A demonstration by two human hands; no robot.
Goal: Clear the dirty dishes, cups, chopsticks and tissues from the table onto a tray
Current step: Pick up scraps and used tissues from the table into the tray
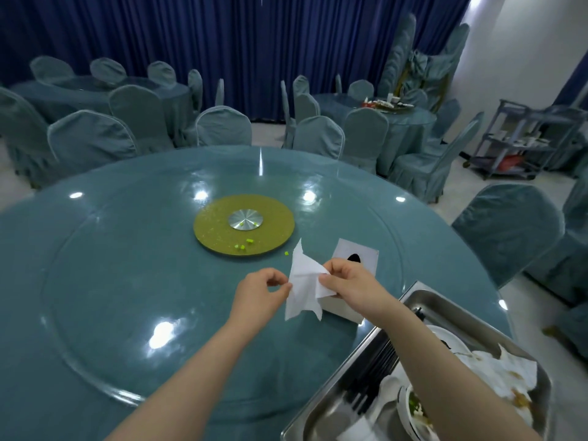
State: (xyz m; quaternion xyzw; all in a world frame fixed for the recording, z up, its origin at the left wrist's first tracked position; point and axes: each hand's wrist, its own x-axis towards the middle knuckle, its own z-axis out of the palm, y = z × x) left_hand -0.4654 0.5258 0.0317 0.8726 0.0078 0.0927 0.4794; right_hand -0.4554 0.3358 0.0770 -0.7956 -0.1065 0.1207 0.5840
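A white tissue (302, 283) hangs above the round teal table (111, 281), held between both hands. My right hand (348, 280) pinches its right edge. My left hand (259, 289) pinches its lower left edge with thumb and fingertip. Just behind the hands stands a white tissue box (358, 254) with a dark oval opening. At the lower right a steel tray (426, 300) holds black chopsticks (378, 375), white bowls and plates (413, 412) and crumpled stained tissues (509, 369); my right forearm crosses over it.
A yellow-green disc with a metal hub (243, 229) lies at the table's centre, with small green food scraps (245, 245) on and beside it. Covered chairs (222, 125) ring the far edge. A grey service cart (525, 141) stands at the right wall.
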